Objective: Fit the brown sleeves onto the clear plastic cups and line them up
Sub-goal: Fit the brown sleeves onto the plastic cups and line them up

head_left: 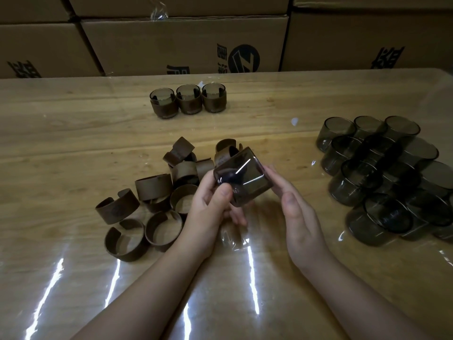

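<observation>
A smoky clear cup [241,176] is held tilted above the table's middle, with no sleeve on it. My left hand [213,207] grips it from below, thumb pressed on its side. My right hand [296,207] touches the cup's right edge with its fingertips. A heap of several brown sleeves [152,200] lies to the left of my hands, some behind the cup. Three sleeved cups [188,99] stand in a row at the back. A cluster of several bare cups [382,173] sits at the right.
The wooden table [73,143] has a glossy clear cover with bright glare streaks near its front. Stacked cardboard boxes [186,45] form a wall right behind the table's far edge. A small scrap of clear wrap [294,121] lies mid-table.
</observation>
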Available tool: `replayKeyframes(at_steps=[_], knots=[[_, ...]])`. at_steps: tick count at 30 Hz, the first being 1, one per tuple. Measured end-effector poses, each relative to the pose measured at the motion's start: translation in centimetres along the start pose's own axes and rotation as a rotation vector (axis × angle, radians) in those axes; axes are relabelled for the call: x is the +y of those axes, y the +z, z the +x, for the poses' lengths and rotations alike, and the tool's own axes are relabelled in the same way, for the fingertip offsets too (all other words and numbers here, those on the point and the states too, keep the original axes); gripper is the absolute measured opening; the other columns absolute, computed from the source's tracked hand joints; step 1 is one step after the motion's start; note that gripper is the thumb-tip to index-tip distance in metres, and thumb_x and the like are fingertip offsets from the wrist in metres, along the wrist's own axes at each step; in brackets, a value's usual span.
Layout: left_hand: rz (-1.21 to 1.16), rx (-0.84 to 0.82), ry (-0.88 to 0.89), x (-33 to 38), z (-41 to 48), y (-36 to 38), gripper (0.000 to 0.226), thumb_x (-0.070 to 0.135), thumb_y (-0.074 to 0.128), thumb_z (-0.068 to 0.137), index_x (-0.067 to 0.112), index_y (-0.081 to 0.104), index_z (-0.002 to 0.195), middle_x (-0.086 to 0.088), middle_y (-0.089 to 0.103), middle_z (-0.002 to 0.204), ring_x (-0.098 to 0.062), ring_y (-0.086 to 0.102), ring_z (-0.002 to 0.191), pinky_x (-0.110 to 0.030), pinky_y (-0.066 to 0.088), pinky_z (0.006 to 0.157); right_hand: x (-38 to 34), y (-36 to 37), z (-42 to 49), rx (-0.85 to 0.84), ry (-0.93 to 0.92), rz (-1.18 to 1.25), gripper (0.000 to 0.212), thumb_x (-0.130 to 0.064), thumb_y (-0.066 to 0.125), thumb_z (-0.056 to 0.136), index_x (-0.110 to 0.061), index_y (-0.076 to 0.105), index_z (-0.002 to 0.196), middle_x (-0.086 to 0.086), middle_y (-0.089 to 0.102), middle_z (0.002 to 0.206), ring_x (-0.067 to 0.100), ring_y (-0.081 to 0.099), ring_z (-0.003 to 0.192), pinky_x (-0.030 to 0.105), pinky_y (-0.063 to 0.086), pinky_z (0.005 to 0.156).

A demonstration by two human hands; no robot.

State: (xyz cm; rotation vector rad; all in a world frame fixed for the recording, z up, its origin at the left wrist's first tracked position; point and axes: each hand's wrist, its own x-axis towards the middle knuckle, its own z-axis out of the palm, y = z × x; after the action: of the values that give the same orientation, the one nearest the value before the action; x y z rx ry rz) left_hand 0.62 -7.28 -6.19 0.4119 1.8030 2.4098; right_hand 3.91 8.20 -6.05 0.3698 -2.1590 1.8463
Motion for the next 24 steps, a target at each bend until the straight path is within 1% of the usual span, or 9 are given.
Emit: replayKeyframes(at_steps=[3, 7, 10, 12, 13, 15, 19, 22, 24], knots=[[0.015, 0.037, 0.027, 0.1, 0.0, 0.1, 0.054, 0.074, 0.064, 0.071, 0.035, 0.060, 0.108, -0.011, 0.072, 0.083, -0.016, 0.061, 0.049, -0.026, 0.049, 0.051, 0.0, 0.1, -0.1, -0.017, -0.050, -0.023, 0.057, -0.056, 0.030, 0.098, -0.021, 0.041, 0.141, -0.003, 0.042, 0.149, 0.016, 0.032, 0.142, 0.052, 0.027, 0.115], [0.056, 0.080, 0.035, 0.1, 0.2, 0.5, 0.067, 0.076, 0.066, 0.065, 0.028, 0.052, 0.111, -0.016, 0.069, 0.079, -0.017, 0.062, 0.050, -0.027, 0.048, 0.052, -0.3, 0.0, -0.1, -0.009, -0.110, -0.055, 0.059, -0.050, 0.030, 0.100, -0.010, 0.038, 0.143, 0.001, 0.039, 0.151, 0.019, 0.030, 0.143, 0.054, 0.028, 0.113], [0.087, 0.079, 0.040, 0.4, 0.2, 0.6, 0.077, 0.075, 0.068, 0.064, 0.021, 0.048, 0.114, -0.008, 0.071, 0.081, -0.018, 0.065, 0.055, -0.027, 0.050, 0.057, -0.6, 0.0, -0.2, -0.004, -0.202, -0.107, 0.053, -0.038, 0.032, 0.101, -0.005, 0.037, 0.141, 0.008, 0.037, 0.151, 0.022, 0.030, 0.142, 0.051, 0.029, 0.113], [0.103, 0.046, 0.037, 0.5, 0.1, 0.8, 0.072, 0.066, 0.073, 0.066, 0.021, 0.047, 0.115, -0.002, 0.071, 0.082, -0.016, 0.066, 0.056, -0.023, 0.051, 0.057, -0.7, 0.0, -0.2, 0.015, -0.239, -0.156, 0.054, -0.039, 0.030, 0.101, -0.003, 0.037, 0.140, 0.009, 0.037, 0.151, 0.024, 0.031, 0.142, 0.046, 0.029, 0.114], [0.111, 0.032, 0.033, 0.4, 0.0, 0.9, 0.066, 0.056, 0.076, 0.067, 0.021, 0.047, 0.114, 0.001, 0.071, 0.081, -0.015, 0.065, 0.056, -0.021, 0.051, 0.056, -0.7, 0.0, -0.1, 0.029, -0.258, -0.178, 0.054, -0.039, 0.029, 0.102, -0.002, 0.038, 0.140, 0.009, 0.037, 0.151, 0.024, 0.032, 0.142, 0.043, 0.028, 0.115], [0.133, 0.016, 0.026, 0.1, -0.1, 1.2, 0.055, 0.039, 0.073, 0.067, 0.021, 0.048, 0.112, 0.006, 0.069, 0.078, -0.013, 0.063, 0.055, -0.021, 0.051, 0.055, -0.8, -0.2, -0.1, 0.051, -0.287, -0.209, 0.051, -0.035, 0.030, 0.102, -0.001, 0.041, 0.138, 0.009, 0.037, 0.150, 0.025, 0.033, 0.141, 0.040, 0.027, 0.115], [0.182, -0.032, -0.011, 0.3, -0.3, 1.2, 0.050, 0.029, 0.074, 0.068, 0.018, 0.050, 0.110, 0.008, 0.068, 0.078, -0.013, 0.059, 0.055, -0.023, 0.050, 0.054, -0.7, -0.2, 0.0, 0.061, -0.246, -0.143, 0.045, -0.021, 0.032, 0.096, -0.002, 0.042, 0.136, 0.009, 0.040, 0.148, 0.024, 0.032, 0.141, 0.042, 0.027, 0.115], [0.201, -0.077, -0.044, 0.4, -0.4, 1.2, 0.040, 0.020, 0.065, 0.075, 0.017, 0.050, 0.112, 0.008, 0.067, 0.075, -0.011, 0.059, 0.057, -0.022, 0.050, 0.054, -0.7, -0.3, 0.1, 0.041, -0.160, -0.017, 0.048, -0.026, 0.032, 0.096, -0.007, 0.041, 0.138, 0.006, 0.042, 0.148, 0.020, 0.031, 0.142, 0.041, 0.027, 0.115], [0.191, -0.111, -0.050, 0.4, -0.6, 1.3, 0.040, 0.019, 0.066, 0.076, 0.016, 0.051, 0.112, 0.009, 0.068, 0.077, -0.008, 0.060, 0.058, -0.021, 0.051, 0.054, -0.6, -0.5, 0.2, 0.043, -0.102, 0.010, 0.049, -0.032, 0.031, 0.096, -0.011, 0.043, 0.139, 0.001, 0.045, 0.147, 0.016, 0.030, 0.142, 0.035, 0.025, 0.116]])
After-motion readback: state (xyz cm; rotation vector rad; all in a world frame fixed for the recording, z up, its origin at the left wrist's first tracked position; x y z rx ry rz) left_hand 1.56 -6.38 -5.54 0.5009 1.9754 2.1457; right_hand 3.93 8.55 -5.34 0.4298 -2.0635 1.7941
